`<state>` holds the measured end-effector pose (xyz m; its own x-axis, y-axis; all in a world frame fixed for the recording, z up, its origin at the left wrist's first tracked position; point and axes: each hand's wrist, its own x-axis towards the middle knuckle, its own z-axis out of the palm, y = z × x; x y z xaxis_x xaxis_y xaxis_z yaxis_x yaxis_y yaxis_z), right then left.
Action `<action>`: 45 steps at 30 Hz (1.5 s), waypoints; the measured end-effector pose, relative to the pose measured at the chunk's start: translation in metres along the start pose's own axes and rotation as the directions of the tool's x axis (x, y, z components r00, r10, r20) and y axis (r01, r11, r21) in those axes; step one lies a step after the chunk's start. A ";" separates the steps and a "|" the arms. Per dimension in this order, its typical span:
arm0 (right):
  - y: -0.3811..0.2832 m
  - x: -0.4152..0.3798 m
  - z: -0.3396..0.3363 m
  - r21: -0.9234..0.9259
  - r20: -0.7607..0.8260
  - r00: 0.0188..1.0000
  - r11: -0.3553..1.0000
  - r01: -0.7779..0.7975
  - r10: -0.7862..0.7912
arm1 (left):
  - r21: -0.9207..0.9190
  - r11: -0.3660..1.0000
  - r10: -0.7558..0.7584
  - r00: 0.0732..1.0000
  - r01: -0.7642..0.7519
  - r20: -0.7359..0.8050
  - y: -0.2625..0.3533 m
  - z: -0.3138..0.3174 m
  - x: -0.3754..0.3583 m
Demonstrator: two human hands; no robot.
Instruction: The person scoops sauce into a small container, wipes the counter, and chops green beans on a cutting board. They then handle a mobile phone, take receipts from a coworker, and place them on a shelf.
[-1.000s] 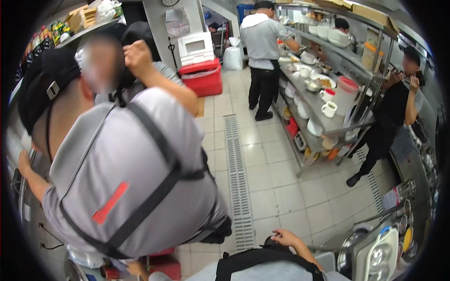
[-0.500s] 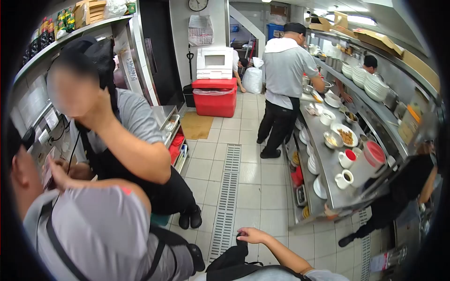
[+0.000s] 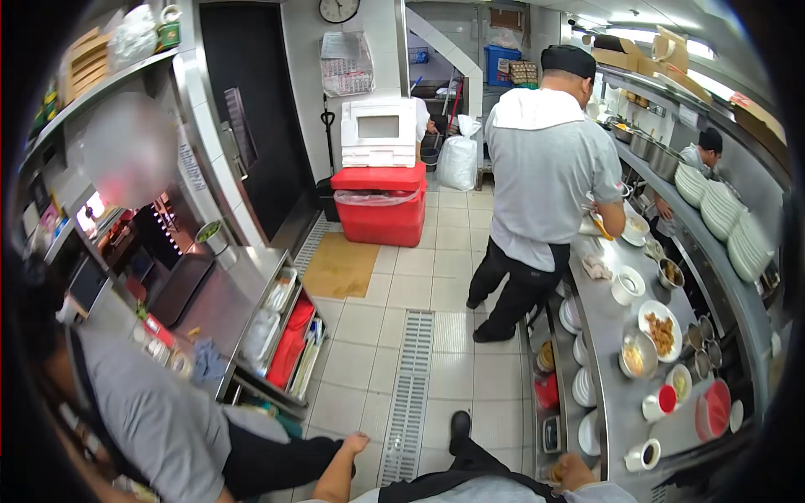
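Note:
Low in the view, my left hand (image 3: 356, 442) hangs over the tiled floor with its fingers curled in, and nothing shows in it. It is near the black trousers (image 3: 281, 461) of the person at left. On the other side, my right hand (image 3: 573, 469) is low by the near end of the steel counter (image 3: 605, 360), its fingers curled. Stacked white plates (image 3: 589, 432) sit on the shelf close above it. Near that counter end stand a white mug of dark liquid (image 3: 642, 455), a red-lined mug (image 3: 659, 403) and a red-lidded pitcher (image 3: 714, 410).
A person in grey (image 3: 549, 159) stands ahead at the counter. A floor drain (image 3: 407, 394) runs along the aisle towards a red cooler bin (image 3: 379, 214). At left are a steel worktable (image 3: 243, 289) and a black door (image 3: 256, 117). A white sack (image 3: 458, 159) stands at the back.
My view has moved forward along the aisle. The person who faced me at left is out of view, and the worktable shows. My right hand has moved right, and my left hand has come into view.

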<state>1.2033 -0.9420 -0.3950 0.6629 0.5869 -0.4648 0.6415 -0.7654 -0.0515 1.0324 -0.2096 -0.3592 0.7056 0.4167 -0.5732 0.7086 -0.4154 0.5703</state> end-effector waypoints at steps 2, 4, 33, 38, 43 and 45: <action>0.023 0.027 -0.015 0.715 0.565 0.768 0.285 -0.639 0.303 | -0.043 0.999 -0.022 0.991 0.017 -0.129 0.029 -0.029 0.060; 0.021 0.078 -0.051 0.591 0.682 0.642 0.252 -0.766 0.352 | -0.392 0.917 -0.173 0.959 0.073 -0.226 0.065 -0.045 0.095; 0.056 0.995 -0.620 0.766 0.573 0.730 0.073 -0.639 0.373 | 0.229 -0.343 0.630 -0.404 -0.911 -0.663 0.892 -0.623 0.501; 0.144 1.105 -0.642 0.794 0.456 0.808 0.240 -0.559 0.373 | -0.189 -0.503 0.731 -0.298 -0.844 -0.614 0.994 -0.644 0.541; 0.189 1.225 -0.773 0.748 0.567 0.756 0.181 -0.639 0.327 | -0.307 -0.451 0.841 -0.285 -0.838 -0.460 1.075 -0.697 0.641; 0.212 1.283 -0.802 0.757 0.545 0.779 0.217 -0.616 0.310 | -0.279 -0.473 0.825 -0.310 -0.836 -0.472 1.104 -0.706 0.685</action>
<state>2.4996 -0.1397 -0.2939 0.5047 0.0764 -0.8599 -0.5611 -0.7279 -0.3940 2.2985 0.1886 0.2933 0.3662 -0.0909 0.9261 -0.9249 0.0736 0.3729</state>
